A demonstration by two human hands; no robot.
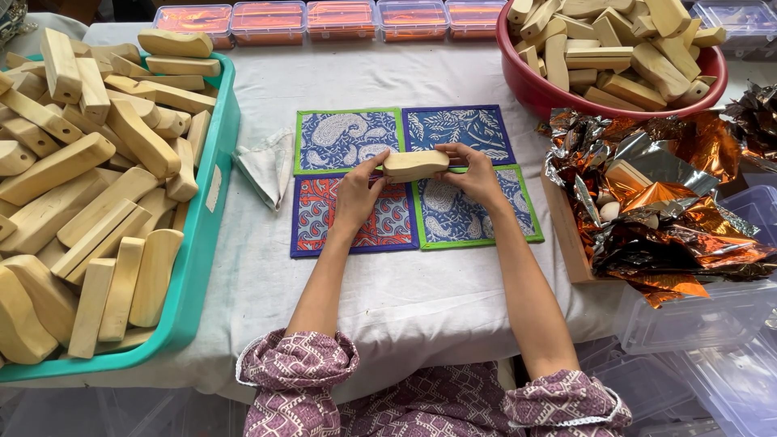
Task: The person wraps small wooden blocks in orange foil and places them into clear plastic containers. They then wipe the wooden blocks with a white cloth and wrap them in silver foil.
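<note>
- The left hand (356,197) and the right hand (473,176) together hold one pale wooden block (415,163) by its two ends, fingers closed on it, thumbs toward the person.
- The block hangs level between the hands, just above the middle of a patchwork of four printed cloth mats (409,180) that lies under both palms.
- The step in hand looks like presenting or checking the block over the mats; it is not yet set down.
- The next move seems to call for a steady two-handed lowering or a turn of the block, keeping it level.
- Left of the left hand lies a folded grey cloth (265,166), and farther out a teal tray (202,243) heaped with similar blocks.
- Right of the right hand lies crumpled copper and silver foil (655,210); beyond it stands a red bowl (534,89) of blocks.
</note>
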